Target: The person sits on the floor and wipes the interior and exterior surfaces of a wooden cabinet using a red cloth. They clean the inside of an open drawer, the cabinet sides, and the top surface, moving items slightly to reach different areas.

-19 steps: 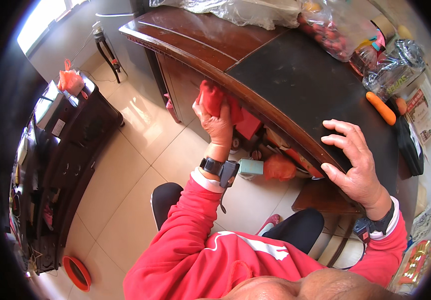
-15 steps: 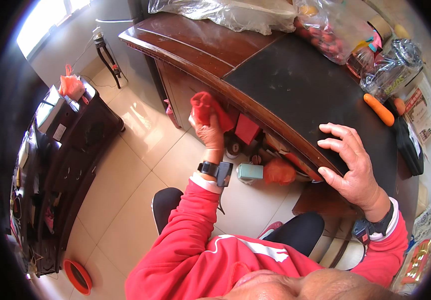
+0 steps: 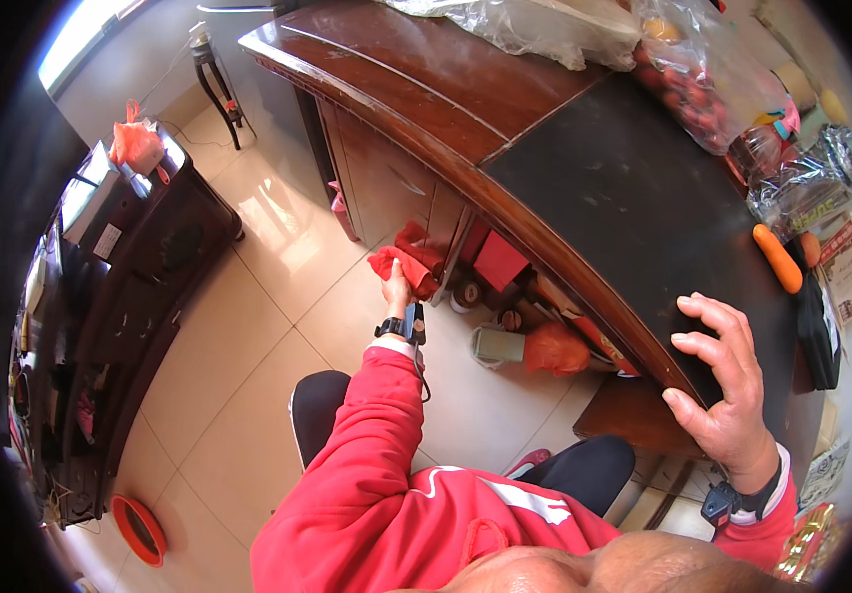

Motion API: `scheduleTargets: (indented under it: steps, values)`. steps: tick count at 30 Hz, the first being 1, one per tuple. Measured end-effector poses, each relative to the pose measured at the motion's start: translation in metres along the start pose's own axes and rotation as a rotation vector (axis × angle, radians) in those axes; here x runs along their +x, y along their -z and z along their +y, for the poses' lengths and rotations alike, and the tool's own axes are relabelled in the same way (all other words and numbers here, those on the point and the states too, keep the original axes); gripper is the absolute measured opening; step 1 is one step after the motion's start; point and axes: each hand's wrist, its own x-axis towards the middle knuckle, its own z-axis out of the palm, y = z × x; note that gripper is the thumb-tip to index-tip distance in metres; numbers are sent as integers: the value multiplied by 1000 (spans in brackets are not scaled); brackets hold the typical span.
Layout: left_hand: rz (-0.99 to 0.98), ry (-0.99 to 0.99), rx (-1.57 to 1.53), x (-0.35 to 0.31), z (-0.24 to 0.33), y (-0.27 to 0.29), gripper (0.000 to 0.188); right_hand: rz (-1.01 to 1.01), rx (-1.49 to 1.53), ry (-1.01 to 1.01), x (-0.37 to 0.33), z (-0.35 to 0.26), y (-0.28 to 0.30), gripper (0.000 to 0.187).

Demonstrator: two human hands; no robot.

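A red cloth (image 3: 420, 268) is gripped in my left hand (image 3: 398, 287), low beside the front of the wooden desk (image 3: 396, 94). The cloth lies against or very near the cabinet door (image 3: 386, 168); exact contact is hard to tell. On the desk's near edge rests my right hand (image 3: 727, 381), fingers spread over the black desktop (image 3: 623, 168) and holding nothing. Below the desktop, an open space holds a red box (image 3: 500, 261), a pale box (image 3: 498, 344) and an orange-red plastic bag (image 3: 556, 348).
Clear plastic bags (image 3: 688, 79), one with red fruit, an orange carrot (image 3: 777, 259) and a black case (image 3: 818, 336) lie along the desk's far side. A dark cabinet (image 3: 149, 296) stands at the left. An orange-red basin (image 3: 138, 531) sits on the tiled floor (image 3: 238, 395).
My left hand has moved down along the cabinet front with the cloth, now lower and farther from the desktop. My right hand stays on the desk edge while the view shifts slightly.
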Motion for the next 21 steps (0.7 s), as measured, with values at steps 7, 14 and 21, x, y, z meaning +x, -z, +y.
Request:
scheduleTargets:
  steps: [7, 14, 21]
  values:
    - [157, -354, 233, -63, 66, -63, 57, -72, -21, -47, -3, 1, 3, 50]
    - [38, -1002, 257, -68, 172, -137, 54, -181, -57, -122, -6, 3, 8, 54]
    - [133, -558, 114, 27, 103, -69, 44, -216, 30, -203, -7, 8, 12, 52]
